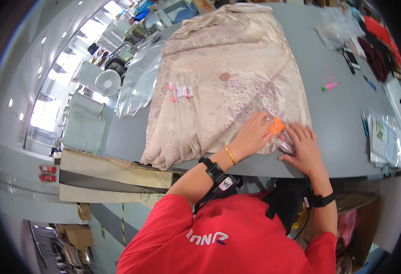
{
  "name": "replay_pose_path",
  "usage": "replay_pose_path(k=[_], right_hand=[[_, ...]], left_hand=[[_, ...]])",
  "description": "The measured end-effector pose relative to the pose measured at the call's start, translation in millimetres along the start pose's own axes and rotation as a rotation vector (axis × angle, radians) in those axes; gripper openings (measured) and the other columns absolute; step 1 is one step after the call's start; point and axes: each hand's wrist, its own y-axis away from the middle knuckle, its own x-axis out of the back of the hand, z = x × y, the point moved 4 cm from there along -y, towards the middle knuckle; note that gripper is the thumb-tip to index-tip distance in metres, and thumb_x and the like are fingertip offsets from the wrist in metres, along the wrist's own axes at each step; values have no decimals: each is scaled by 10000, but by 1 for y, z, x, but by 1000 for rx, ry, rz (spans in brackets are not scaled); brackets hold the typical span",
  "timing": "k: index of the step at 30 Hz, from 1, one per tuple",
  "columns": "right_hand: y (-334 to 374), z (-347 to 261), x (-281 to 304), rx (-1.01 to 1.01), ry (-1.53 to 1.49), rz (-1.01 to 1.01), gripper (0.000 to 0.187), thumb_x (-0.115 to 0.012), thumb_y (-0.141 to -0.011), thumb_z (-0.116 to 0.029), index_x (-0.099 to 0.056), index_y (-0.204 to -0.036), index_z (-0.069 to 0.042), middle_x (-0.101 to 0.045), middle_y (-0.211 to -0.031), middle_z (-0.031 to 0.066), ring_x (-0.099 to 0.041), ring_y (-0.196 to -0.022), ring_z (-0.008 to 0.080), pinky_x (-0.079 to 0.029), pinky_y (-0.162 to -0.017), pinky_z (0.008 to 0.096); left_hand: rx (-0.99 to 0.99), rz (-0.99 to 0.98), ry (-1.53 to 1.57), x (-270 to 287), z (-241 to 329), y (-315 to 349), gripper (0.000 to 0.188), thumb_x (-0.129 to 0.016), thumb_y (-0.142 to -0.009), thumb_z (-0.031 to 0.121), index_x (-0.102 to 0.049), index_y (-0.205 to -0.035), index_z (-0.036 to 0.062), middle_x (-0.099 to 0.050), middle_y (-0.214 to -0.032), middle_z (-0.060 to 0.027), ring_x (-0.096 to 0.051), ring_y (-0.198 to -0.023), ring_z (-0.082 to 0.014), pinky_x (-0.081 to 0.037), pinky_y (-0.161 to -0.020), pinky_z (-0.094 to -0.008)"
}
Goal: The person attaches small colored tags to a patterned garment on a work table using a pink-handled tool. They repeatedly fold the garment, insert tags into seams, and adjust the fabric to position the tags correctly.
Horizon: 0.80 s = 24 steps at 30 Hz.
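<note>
Across a grey bench (319,59), seen from the wearer's head, lies a large piece of cream patterned fabric (209,59), speckled with small purplish marks. It is spread from the far end to the near edge, its left side gathered in loose folds that reach over that edge.

At its near right corner, two bare hands work close together. The left hand (254,131) rests over the cloth, its thumb and fingers closed around a small orange piece (276,126). The right hand (304,147) is just beside it at the corner, fingers spread and released, thumb set apart; a bunched bit of cloth with a pink spot shows between the hands.

On the left part of the fabric lies a row of small white tags (182,92) with pink ends. A clear plastic sheet (141,75) lies to the left of the cloth.

To the right, well apart from the cloth, are a pink marker with a green end (329,86), a phone (351,56) and, nearer the wearer, clear packets (385,141). Beyond the bench, at left, stands a white fan (107,82).
</note>
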Motion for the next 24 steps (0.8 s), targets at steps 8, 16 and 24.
replay_pose_path(k=[8,16,24], right_hand=[[50,-6,9,-6,122,-57,336,-879,-733,-157,-717,-1019,-85,-600,-905,75,-586,-888,307,-433,-871,465],[-28,-58,21,-76,10,-15,247,-867,-781,-130,-709,-962,-75,-670,-1010,79,-635,-1012,322,-477,-927,452],[-192,-102,-106,-114,-725,-191,384,-752,-971,-149,-638,-1310,-12,-621,-1321,155,-647,-1162,319,-563,-968,390]], left_hand=[[521,574,-84,181,-224,57,363,-732,-962,264,-720,-1178,-26,-694,-1183,-214,-657,-1114,-389,-523,-998,-456],[1019,423,190,219,-378,61,1108,-780,-868,677,-426,-1545,-124,-532,-1528,-357,-499,-1476,-415,-408,-1205,-449],[1106,202,449,210,-417,36,1264,-846,-790,669,-350,-1558,-203,-510,-1542,-365,-503,-1469,-416,-418,-1189,-428]])
